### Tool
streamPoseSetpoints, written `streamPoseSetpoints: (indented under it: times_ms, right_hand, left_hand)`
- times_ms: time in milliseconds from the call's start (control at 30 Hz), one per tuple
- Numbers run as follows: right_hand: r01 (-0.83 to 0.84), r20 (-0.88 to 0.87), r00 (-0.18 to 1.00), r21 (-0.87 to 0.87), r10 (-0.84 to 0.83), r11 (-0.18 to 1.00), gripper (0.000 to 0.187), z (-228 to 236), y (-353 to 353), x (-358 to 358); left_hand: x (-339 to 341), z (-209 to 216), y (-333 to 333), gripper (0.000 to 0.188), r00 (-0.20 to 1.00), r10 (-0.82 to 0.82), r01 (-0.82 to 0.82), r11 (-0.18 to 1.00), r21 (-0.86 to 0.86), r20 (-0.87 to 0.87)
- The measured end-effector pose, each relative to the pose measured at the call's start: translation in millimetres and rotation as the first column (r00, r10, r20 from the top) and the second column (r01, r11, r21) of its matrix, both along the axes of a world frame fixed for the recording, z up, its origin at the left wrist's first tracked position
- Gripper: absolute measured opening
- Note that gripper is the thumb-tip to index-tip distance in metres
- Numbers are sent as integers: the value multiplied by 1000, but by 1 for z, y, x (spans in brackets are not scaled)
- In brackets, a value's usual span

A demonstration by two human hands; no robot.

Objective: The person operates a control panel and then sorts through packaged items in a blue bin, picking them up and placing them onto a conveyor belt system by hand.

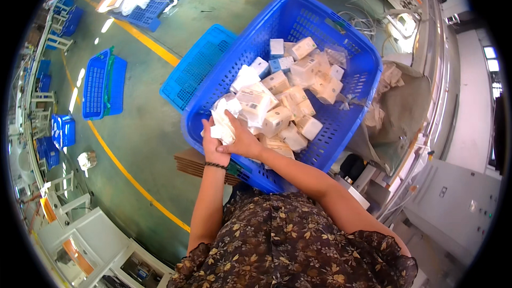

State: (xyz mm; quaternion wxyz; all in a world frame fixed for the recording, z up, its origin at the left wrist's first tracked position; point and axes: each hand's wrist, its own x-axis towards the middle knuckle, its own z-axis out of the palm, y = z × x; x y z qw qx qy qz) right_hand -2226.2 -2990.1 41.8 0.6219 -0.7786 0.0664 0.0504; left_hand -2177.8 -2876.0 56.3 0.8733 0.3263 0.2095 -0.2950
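Hands meet at the near rim of a blue basket (356, 58) of small boxes: left hand (212, 148) and right hand (242, 141) apparently both clasped around one crumpled white wrapper (223, 126).

The floor (160, 128) was grey-green concrete crossed by yellow lines (120, 165). Blue crates (101, 82) and a blue pallet (154, 8) lay on it, well apart. Grey cabinets (453, 208) stood at the right, white frames (58, 192) at the left. Daylight glared on the floor.
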Motion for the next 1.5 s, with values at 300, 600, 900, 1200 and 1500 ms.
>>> streamPoseSetpoints:
  times_ms: [300,600,900,1200,1500]
  right_hand:
    - [528,208,795,225,-570,819,73,99,-156,-44]
    - [922,749,-46,287,-661,260,49,380,-316,-308]
    - [730,355,-143,668,-924,144,56,336,-354,-431]
    - [415,86,164,898,-983,148,37,269,-295,-303]
    - [966,780,-232,257,-581,-41,77,310,-308,-329]
  left_hand:
    - [18,77,-47,56,903,-302,314,949,8,305]
    - [62,-118,-70,70,657,-753,90,19,996,-45]
    - [70,-139,-72,79,557,-815,-321,-387,864,-159]
    - [-112,178,-228,32,-445,-541,-137,829,542,714]
    - [-68,141,-174,21,-282,-700,-248,714,655,656]
